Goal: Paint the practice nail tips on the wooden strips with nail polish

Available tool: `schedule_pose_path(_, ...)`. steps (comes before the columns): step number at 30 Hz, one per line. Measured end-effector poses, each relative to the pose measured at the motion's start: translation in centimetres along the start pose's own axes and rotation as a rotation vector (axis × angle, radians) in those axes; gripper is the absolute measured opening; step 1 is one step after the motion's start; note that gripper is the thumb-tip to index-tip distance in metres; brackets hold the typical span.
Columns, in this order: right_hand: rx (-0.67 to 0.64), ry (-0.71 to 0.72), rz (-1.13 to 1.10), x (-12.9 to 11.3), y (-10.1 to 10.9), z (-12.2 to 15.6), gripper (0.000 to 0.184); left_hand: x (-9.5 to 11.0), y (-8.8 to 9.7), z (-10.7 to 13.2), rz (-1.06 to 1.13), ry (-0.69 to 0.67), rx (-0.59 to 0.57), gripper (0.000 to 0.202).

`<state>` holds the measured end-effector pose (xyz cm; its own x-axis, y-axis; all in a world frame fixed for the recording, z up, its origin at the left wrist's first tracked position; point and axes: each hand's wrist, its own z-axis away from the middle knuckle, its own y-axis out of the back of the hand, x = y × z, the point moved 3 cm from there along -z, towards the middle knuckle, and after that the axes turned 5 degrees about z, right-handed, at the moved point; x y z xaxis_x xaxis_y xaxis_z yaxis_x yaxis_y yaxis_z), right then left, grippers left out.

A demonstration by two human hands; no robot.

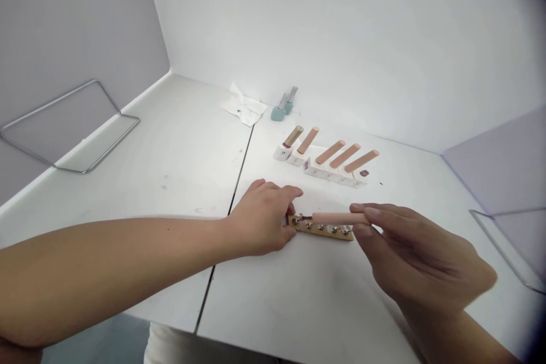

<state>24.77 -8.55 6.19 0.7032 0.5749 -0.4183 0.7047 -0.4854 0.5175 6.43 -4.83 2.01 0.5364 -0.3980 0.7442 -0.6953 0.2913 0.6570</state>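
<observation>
We look down on a white tabletop (179,142) split by a dark seam (230,205). Near its front edge, right of the seam, lies a narrow tan wooden strip (321,228) set with a row of round silvery metal studs, a thin dark wire showing at its left end. We see the person's left hand (260,219) curled over the strip's left end, its fingers (273,186) closed around the wood and holding it. The right hand (420,256) is half closed, thumb and fingertips pinching a smooth peach-coloured cylindrical rod (339,218) near its right end; the rod sits level along the strip's back edge, and we cannot tell whether they touch. Farther back, toward the rear wall, white card holders (328,173) lie beside four more peach rods (344,155) slanted in a row, with a white bottle with a tan cap (281,152) at the row's left end. Behind them sit two teal bottles with silver caps (277,114) and a crumpled white tissue (243,105), while a bent wire frame (111,145) stands off the tabletop's left side
</observation>
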Motion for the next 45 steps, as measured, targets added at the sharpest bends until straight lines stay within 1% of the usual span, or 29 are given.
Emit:
schedule_pose_path(5, 0.080, -0.054, -0.023, 0.4, 0.4, 0.1, 0.044, 0.0, 0.0, -0.1, -0.019, -0.005, -0.015, 0.052)
schedule_pose_path(8, 0.064, -0.063, 0.001, 0.6, 0.5, 0.1, 0.041, 0.0, 0.1, -0.1, -0.017, -0.016, -0.007, 0.052)
schedule_pose_path(13, 0.018, 0.015, 0.086, -0.5, 0.4, 0.2, 0.037, 0.0, -0.1, 0.0, -0.008, -0.018, 0.005, 0.052)
schedule_pose_path(15, 0.052, -0.023, 0.108, -0.9, 0.4, 0.4, 0.032, 0.0, -0.1, 0.0, -0.005, -0.009, 0.001, 0.051)
schedule_pose_path(16, 0.088, -0.072, 0.109, -0.9, 0.4, 0.5, 0.030, 0.0, 0.0, 0.0, -0.002, -0.005, -0.001, 0.050)
schedule_pose_path(17, 0.120, -0.122, 0.112, -0.8, 0.4, 0.6, 0.028, 0.0, 0.0, 0.0, 0.000, -0.004, -0.004, 0.050)
schedule_pose_path(18, 0.127, -0.130, 0.110, -0.7, 0.3, 0.7, 0.029, 0.0, 0.0, 0.0, 0.001, -0.005, -0.006, 0.050)
schedule_pose_path(19, 0.132, -0.095, 0.100, -0.6, 0.2, 0.7, 0.032, 0.1, 0.0, 0.0, 0.002, -0.007, -0.009, 0.050)
schedule_pose_path(20, 0.122, 0.002, 0.073, -0.6, 0.0, 0.7, 0.036, 0.1, 0.1, 0.0, 0.001, -0.008, -0.008, 0.050)
schedule_pose_path(21, 0.171, 0.091, 0.053, -0.5, 0.1, 0.7, 0.038, 0.0, 0.1, 0.0, -0.002, -0.008, -0.008, 0.050)
schedule_pose_path(23, 0.164, 0.150, 0.030, -0.1, -0.2, 0.7, 0.043, 0.0, 0.0, 0.0, -0.007, -0.006, -0.008, 0.050)
schedule_pose_path(27, 0.163, 0.156, -0.024, 0.4, -0.5, 0.7, 0.049, -0.1, 0.0, 0.0, -0.014, -0.017, -0.004, 0.051)
schedule_pose_path(33, 0.146, 0.170, -0.009, 0.3, -0.6, 0.8, 0.053, 0.1, 0.1, -0.1, -0.020, -0.009, -0.006, 0.048)
schedule_pose_path(38, 0.123, 0.214, 0.006, 0.2, -0.5, 0.6, 0.052, 0.1, 0.1, 0.0, -0.016, -0.015, -0.005, 0.049)
schedule_pose_path(42, 0.137, 0.255, 0.009, -0.1, -0.4, 0.5, 0.050, 0.0, 0.0, 0.0, -0.012, -0.022, 0.004, 0.048)
schedule_pose_path(45, 0.135, 0.223, -0.012, -0.1, -0.3, 0.5, 0.048, 0.0, 0.0, 0.0, -0.018, -0.026, 0.002, 0.048)
